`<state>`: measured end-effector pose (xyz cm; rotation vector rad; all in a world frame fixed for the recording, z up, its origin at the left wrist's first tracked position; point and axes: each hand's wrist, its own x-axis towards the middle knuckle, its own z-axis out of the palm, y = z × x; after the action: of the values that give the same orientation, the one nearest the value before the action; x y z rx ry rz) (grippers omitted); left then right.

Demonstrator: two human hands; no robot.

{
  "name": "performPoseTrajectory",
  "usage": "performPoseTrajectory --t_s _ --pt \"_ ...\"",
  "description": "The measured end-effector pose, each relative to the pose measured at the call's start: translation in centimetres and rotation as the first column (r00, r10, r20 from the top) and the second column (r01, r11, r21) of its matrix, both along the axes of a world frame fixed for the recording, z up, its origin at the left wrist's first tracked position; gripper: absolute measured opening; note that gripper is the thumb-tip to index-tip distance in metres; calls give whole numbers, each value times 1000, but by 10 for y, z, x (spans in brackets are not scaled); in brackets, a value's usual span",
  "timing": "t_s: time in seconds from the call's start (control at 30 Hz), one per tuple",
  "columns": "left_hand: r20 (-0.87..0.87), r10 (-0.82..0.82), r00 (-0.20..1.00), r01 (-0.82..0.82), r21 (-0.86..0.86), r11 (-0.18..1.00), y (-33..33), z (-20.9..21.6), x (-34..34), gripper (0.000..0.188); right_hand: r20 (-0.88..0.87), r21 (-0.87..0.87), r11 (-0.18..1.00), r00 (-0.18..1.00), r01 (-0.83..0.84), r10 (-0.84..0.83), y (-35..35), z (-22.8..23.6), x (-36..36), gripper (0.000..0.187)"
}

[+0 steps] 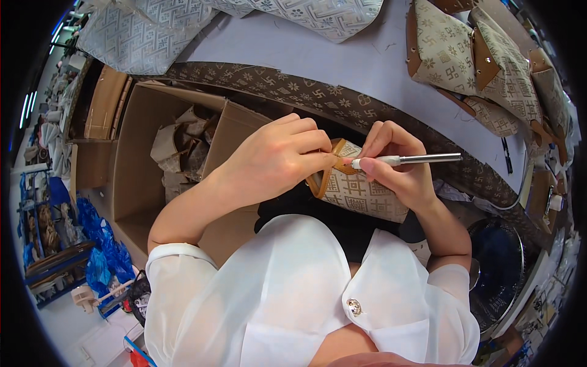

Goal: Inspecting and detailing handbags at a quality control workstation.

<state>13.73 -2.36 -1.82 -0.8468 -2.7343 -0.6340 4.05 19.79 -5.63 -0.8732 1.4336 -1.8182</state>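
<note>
A small pouch, cream with a brown geometric pattern and tan trim, lies in front of me at lap height, its trimmed mouth turned left. My left hand is closed, thumb and index finger pinching the tan trim at the mouth. Between the fingers of my right hand is a pen-shaped tool with a white grip and a shiny metal shaft pointing right. Its tip meets the trim beside my left fingertips; the fingers partly cover the contact point.
A cardboard box with patterned scraps stands open at left. Beyond my hands is a white-topped table bearing silvery patterned material, several cream patterned bags and a black pen. A dark round fan stands at right.
</note>
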Motion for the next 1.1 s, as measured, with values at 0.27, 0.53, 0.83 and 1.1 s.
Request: performPoseTrajectory --t_s 0.27,0.53,0.83,1.1 --pt "15 -17 1000 15 104 994 -2 -3 -5 14 -121 101 995 993 13 0 -1 0 5 12" --pt "34 28 999 -35 208 978 4 -8 -3 12 -209 83 996 978 29 -11 -1 0 9 13" --pt "55 33 998 -43 209 977 8 -7 -2 11 -256 88 996 967 25 -2 0 3 11 13" --pt "375 118 920 -206 206 957 2 3 -4 17 -96 110 991 994 71 -60 2 -3 10 14"
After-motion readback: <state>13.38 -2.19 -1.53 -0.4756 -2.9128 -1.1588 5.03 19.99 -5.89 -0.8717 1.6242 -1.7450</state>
